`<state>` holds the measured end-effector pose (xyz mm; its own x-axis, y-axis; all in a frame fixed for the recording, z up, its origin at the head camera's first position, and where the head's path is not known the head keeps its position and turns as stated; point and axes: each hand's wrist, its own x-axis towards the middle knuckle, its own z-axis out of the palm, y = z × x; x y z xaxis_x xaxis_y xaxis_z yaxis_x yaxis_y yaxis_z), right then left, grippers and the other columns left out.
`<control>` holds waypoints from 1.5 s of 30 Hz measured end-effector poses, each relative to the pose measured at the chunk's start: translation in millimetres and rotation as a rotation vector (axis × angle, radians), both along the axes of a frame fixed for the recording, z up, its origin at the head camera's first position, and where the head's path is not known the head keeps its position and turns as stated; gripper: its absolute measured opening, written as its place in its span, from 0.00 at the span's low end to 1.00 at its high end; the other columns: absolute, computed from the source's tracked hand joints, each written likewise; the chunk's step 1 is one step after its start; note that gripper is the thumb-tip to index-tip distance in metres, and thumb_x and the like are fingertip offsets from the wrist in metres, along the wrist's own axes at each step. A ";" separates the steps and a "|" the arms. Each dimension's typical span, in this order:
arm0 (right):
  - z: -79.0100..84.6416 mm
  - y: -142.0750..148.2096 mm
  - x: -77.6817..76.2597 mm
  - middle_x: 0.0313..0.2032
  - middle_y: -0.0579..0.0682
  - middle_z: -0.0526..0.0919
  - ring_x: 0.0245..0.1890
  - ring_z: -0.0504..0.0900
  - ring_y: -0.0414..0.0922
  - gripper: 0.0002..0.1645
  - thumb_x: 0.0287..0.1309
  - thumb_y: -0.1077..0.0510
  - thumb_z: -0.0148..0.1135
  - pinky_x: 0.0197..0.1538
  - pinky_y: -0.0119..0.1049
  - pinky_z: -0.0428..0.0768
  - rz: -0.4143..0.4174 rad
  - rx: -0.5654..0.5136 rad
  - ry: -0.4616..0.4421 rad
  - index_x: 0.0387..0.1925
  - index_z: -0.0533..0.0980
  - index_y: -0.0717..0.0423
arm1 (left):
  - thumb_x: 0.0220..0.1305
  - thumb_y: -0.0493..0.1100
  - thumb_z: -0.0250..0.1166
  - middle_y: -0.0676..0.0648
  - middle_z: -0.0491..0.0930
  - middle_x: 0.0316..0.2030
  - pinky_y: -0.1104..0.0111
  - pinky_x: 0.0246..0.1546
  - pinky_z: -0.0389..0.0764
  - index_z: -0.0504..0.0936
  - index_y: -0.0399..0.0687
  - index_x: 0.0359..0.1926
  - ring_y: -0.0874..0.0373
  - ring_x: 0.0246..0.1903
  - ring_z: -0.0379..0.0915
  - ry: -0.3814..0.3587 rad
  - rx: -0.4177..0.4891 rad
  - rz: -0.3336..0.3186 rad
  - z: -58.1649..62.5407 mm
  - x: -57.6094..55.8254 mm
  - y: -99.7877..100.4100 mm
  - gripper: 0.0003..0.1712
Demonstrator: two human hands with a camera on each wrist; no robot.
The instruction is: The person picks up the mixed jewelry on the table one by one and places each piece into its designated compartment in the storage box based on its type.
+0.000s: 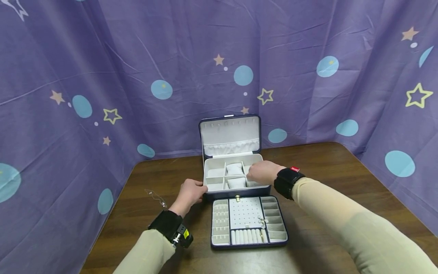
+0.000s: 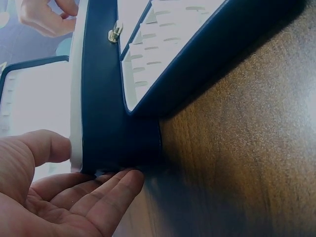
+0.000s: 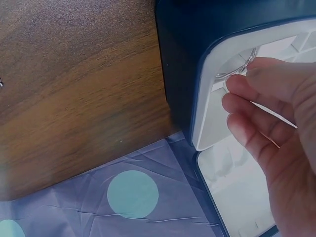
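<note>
A dark blue jewelry box (image 1: 222,195) with a white divided interior stands with its lid (image 1: 230,133) raised. At its front left corner, my left hand (image 1: 191,192) grips the wall, thumb on the white rim (image 2: 75,118) and fingers against the outer side. My right hand (image 1: 263,172) reaches into the right-hand compartments. Between its thumb and fingertips it pinches a thin silver bracelet (image 3: 222,76), seen in the right wrist view inside the box. Two white cushions, one behind the other (image 1: 234,169), fill the middle compartments.
A lift-out jewelry tray (image 1: 249,246) lies before the box, with earrings (image 1: 262,220) on its dotted panel and a ring (image 1: 262,236) in its ring rolls. Left of the box, a fine necklace (image 1: 156,198) lies on the wooden table (image 1: 328,167). A purple curtain (image 1: 294,102) hangs behind.
</note>
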<state>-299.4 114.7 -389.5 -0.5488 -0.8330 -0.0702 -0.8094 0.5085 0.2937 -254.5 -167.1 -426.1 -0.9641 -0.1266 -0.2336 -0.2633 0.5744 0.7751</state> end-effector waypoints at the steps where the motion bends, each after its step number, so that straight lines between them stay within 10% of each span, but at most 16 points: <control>1: -0.1 0.4 0.1 0.28 0.48 0.85 0.31 0.83 0.47 0.09 0.61 0.68 0.64 0.36 0.40 0.85 0.001 -0.008 -0.002 0.29 0.84 0.52 | 0.63 0.38 0.64 0.35 0.82 0.53 0.59 0.43 0.88 0.81 0.29 0.59 0.50 0.39 0.79 0.001 -0.001 0.001 0.2 0.0 0.1 0.25; 45: 14.2 71.2 3.0 0.26 0.48 0.81 0.31 0.83 0.50 0.12 0.54 0.72 0.61 0.35 0.47 0.82 -0.070 -0.179 -0.004 0.28 0.81 0.53 | 0.64 0.40 0.64 0.34 0.80 0.57 0.57 0.47 0.87 0.79 0.31 0.62 0.48 0.42 0.82 -0.030 0.018 0.015 -2.5 -1.8 -0.3 0.27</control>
